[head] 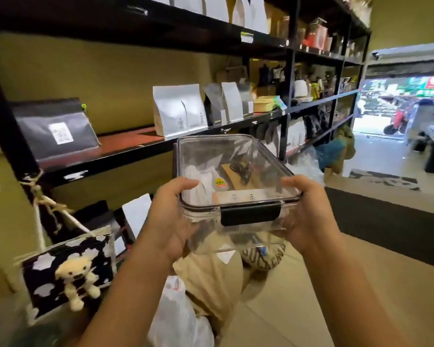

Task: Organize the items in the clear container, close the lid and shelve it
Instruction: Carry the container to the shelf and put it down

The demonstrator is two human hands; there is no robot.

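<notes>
I hold a clear container (232,156) in the air at chest height, in front of a black shelf unit (135,149). Its clear lid is on, and the black latch (251,213) on the near side is folded down. Inside lie white packets, a brown card and a small dark item. My left hand (172,216) grips the container's near left corner, thumb on the lid. My right hand (307,211) grips the near right corner the same way.
The shelf board holds a black pouch (57,130) at left and white and grey pouches (178,110) at right, with bare reddish board (130,139) between them. A black bag with a plush bear (77,276) hangs at lower left. Bags lie on the floor below. A dark mat (386,221) is at right.
</notes>
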